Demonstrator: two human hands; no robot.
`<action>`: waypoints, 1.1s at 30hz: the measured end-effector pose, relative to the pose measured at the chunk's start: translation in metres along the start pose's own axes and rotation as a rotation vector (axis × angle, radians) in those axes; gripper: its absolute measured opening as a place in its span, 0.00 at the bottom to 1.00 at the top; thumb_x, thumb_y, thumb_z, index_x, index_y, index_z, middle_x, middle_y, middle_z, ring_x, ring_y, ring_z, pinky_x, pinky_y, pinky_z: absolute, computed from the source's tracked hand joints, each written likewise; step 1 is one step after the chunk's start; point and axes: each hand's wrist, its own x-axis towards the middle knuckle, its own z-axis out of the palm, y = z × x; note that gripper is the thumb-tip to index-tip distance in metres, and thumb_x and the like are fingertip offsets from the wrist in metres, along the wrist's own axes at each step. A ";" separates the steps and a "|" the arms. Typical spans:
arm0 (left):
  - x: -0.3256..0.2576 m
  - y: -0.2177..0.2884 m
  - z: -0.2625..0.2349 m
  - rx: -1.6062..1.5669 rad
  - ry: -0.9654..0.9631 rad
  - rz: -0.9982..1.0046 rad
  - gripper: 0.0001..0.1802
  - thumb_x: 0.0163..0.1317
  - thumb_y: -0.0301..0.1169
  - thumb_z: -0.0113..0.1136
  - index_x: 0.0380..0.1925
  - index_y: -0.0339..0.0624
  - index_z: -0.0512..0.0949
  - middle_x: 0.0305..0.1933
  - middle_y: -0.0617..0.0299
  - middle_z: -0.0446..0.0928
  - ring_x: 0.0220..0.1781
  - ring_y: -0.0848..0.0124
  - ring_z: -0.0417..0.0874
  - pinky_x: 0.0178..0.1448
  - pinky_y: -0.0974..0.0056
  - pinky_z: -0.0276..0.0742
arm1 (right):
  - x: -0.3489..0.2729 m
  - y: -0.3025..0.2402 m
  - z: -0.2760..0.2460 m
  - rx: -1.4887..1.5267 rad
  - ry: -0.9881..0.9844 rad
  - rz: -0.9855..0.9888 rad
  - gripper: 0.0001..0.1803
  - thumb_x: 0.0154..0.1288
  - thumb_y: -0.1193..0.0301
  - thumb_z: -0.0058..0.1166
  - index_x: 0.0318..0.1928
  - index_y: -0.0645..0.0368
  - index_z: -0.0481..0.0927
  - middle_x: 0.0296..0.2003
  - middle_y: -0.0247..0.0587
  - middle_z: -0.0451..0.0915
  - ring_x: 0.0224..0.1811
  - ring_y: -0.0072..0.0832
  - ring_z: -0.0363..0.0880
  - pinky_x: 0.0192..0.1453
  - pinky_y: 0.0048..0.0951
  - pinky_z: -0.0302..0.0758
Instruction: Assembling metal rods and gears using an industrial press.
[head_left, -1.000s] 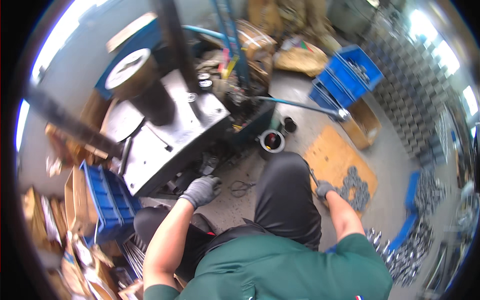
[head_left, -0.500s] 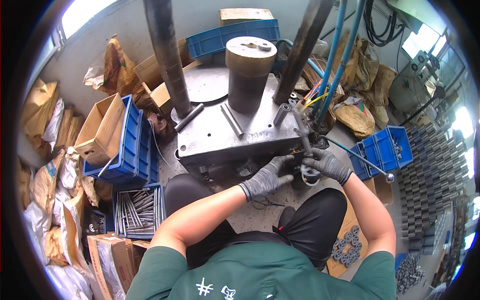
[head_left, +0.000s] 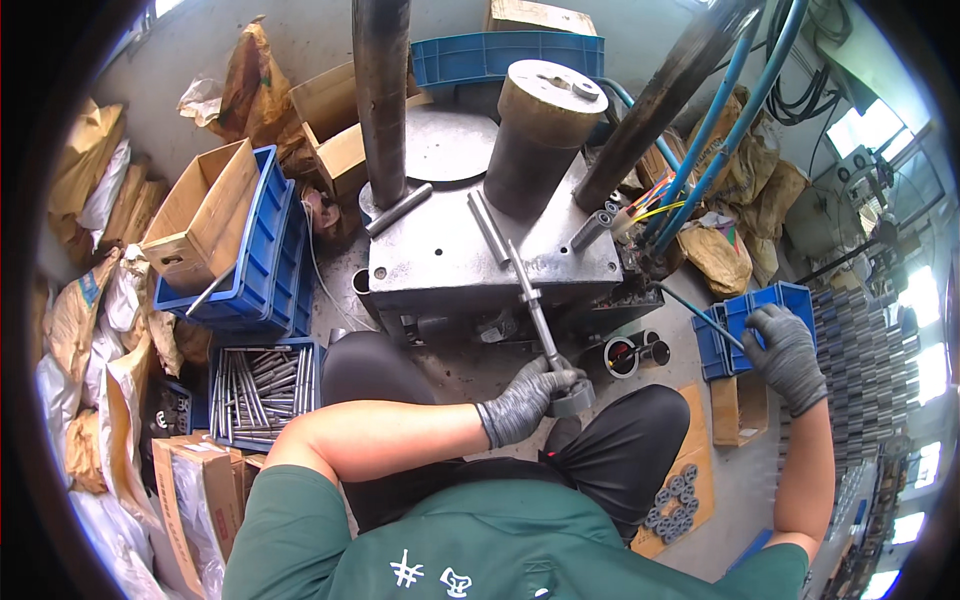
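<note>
The rod is gripped just above its ring by the left hand, the nearer one, long axis slanted forward and slightly left toward the block, while the lever, well rightward, is grasped at its end by the right hand.

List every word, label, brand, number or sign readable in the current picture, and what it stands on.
Wording isn't copied here, only its place.
Green shirt: white characters on the front, large enough to make out.
Cardboard box, lower left: printing, too small to read.
Brown sack, right of the machine: coloured marks, too small to read.
Metal rod in the left hand: no text visible.
</note>
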 end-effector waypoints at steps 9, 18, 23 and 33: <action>0.012 -0.025 -0.003 -0.048 0.174 -0.154 0.09 0.69 0.24 0.64 0.42 0.49 0.74 0.38 0.63 0.82 0.41 0.69 0.86 0.49 0.61 0.87 | -0.041 0.043 0.012 0.424 -0.364 0.346 0.25 0.66 0.66 0.68 0.61 0.63 0.83 0.50 0.54 0.87 0.53 0.44 0.87 0.60 0.38 0.80; 0.027 -0.007 -0.014 -0.038 0.194 -0.077 0.08 0.71 0.32 0.62 0.45 0.46 0.75 0.47 0.56 0.85 0.43 0.65 0.88 0.48 0.56 0.89 | -0.030 0.028 0.015 0.416 -0.368 0.418 0.38 0.66 0.64 0.71 0.72 0.63 0.72 0.50 0.54 0.86 0.53 0.43 0.86 0.60 0.38 0.79; 0.036 0.025 -0.004 -0.011 0.203 -0.068 0.16 0.75 0.46 0.62 0.44 0.44 0.77 0.43 0.55 0.86 0.40 0.64 0.87 0.42 0.58 0.88 | -0.039 0.040 0.018 0.316 -0.313 0.238 0.31 0.64 0.61 0.68 0.63 0.65 0.80 0.52 0.55 0.85 0.53 0.48 0.86 0.59 0.41 0.81; 0.035 0.023 -0.040 0.529 0.204 0.209 0.17 0.78 0.42 0.61 0.53 0.38 0.77 0.45 0.62 0.83 0.45 0.75 0.84 0.53 0.67 0.83 | -0.050 0.046 0.031 0.336 -0.102 0.119 0.15 0.59 0.71 0.60 0.46 0.57 0.89 0.41 0.49 0.86 0.43 0.49 0.86 0.52 0.44 0.83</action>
